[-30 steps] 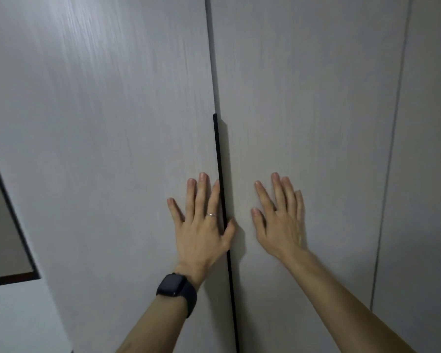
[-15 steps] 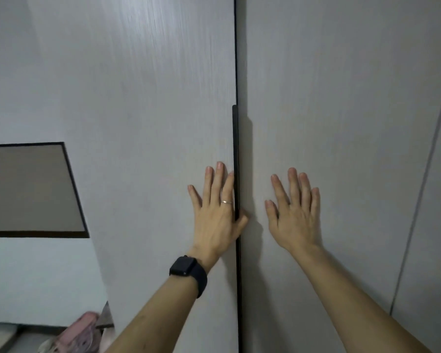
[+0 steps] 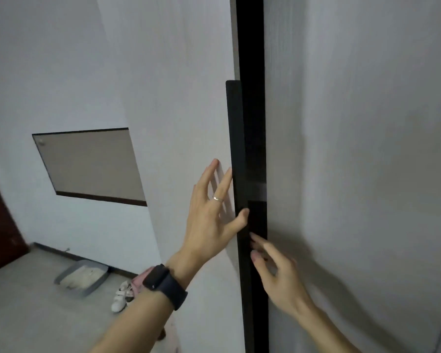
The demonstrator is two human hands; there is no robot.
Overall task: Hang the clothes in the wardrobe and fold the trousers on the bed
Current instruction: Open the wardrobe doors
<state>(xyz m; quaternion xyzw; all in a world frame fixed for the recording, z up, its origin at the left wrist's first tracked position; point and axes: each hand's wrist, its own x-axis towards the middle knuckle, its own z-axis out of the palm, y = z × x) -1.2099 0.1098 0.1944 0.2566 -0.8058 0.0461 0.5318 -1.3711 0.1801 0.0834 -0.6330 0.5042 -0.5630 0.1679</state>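
Risks, judged from how things lie:
- The grey tray [image 3: 82, 277] and white shoes [image 3: 120, 298] sit on the floor near the foot of the left wardrobe door [image 3: 183, 85]. If the door swings wide, it may catch the shoes.
- The left hand [image 3: 209, 212] has no real grasp on the black handle strip [image 3: 236, 138]. A pull with the thumb alone could slip off.
- The right hand [image 3: 278, 276] has fingertips at the dark gap [image 3: 251, 47] between the doors. If the left door springs back, they get pinched.

Pose:
- Left hand: wide, fingers straight and spread on the door face. The ring finger lies along the strip and the thumb tip is hooked on the strip's edge. It holds nothing. There is a watch [image 3: 163, 284] on the wrist.
- Right hand: lower down and loosely open, holding nothing. The fingers [image 3: 259, 242] are slightly bent and reach at the strip's edge, in front of the right door [image 3: 354, 149]. Cannot tell whether they touch the strip.

Task things:
- The wardrobe is right ahead, with the left door ajar and the inside too dark to read.
- Clothes, trousers and bed are not in view.
- Step in hand is likely opening the doors, so the task is barely begun.
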